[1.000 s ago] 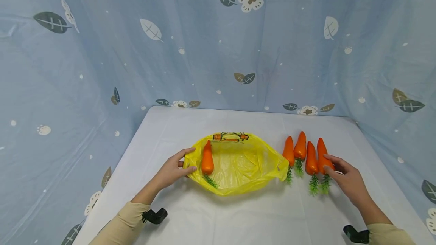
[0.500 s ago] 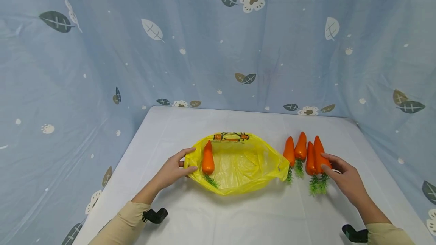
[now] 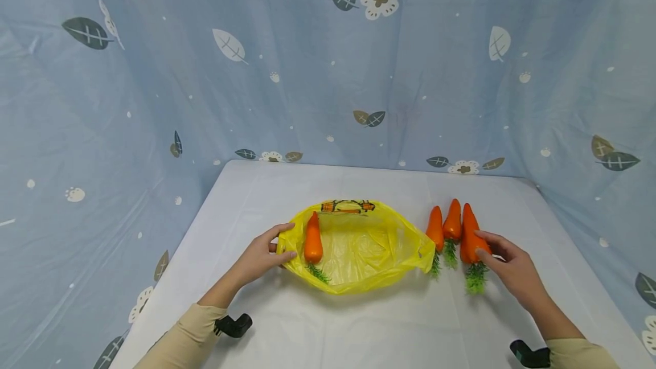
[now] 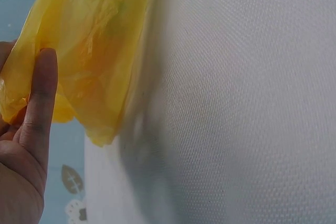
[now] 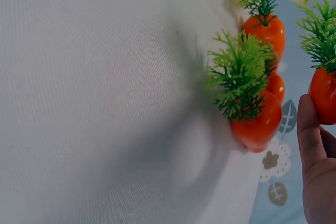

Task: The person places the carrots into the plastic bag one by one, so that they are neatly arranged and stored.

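Note:
My left hand (image 3: 261, 258) grips the left rim of a yellow plastic bag (image 3: 369, 244), whose mouth faces up and spreads wide. One carrot (image 3: 313, 241) with green leaves lies inside, near that hand. In the left wrist view the thumb (image 4: 44, 87) presses the thin yellow film (image 4: 105, 51). My right hand (image 3: 512, 266) pinches a carrot (image 3: 471, 229) by its thick end; the right wrist view shows this carrot (image 5: 324, 95) lifted off the table. Beneath it another carrot (image 5: 260, 124) lies on the cloth, mostly hidden from the head view.
Two more carrots, one (image 3: 435, 226) beside the bag's right corner and one (image 3: 452, 221) next to it, lie on the white-covered table (image 3: 379, 329). A blue patterned curtain (image 3: 307, 73) hangs behind and at both sides.
My right hand has moved left with the carrot it holds, from beside the neighbouring carrot to over it. The left hand and the bag have stayed in place.

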### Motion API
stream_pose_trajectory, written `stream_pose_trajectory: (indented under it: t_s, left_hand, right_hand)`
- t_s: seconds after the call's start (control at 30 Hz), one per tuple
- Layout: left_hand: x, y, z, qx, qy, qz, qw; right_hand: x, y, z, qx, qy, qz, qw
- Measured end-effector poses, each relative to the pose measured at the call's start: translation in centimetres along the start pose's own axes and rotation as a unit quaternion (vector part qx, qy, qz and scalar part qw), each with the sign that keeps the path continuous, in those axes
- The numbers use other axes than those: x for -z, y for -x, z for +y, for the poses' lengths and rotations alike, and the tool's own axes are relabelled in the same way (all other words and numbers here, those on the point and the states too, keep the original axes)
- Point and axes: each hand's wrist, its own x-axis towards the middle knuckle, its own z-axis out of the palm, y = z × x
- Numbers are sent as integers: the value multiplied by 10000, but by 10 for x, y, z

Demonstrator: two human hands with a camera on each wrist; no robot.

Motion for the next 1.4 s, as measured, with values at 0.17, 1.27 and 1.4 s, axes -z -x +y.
stream_pose_trajectory:
  t_s: [0.17, 1.27, 1.4]
  left_hand:
    - [-1, 1, 2, -23, 16, 2, 10000]
    - [0, 1, 1, 30, 1, 6, 10000]
    - [-1, 2, 2, -1, 11, 2, 10000]
  right_hand:
    - [-2, 1, -4, -8, -47, 9, 10000]
    - [-12, 8, -31, 151, -518, -268, 9982]
    - [-13, 8, -34, 195, -588, -233, 9978]
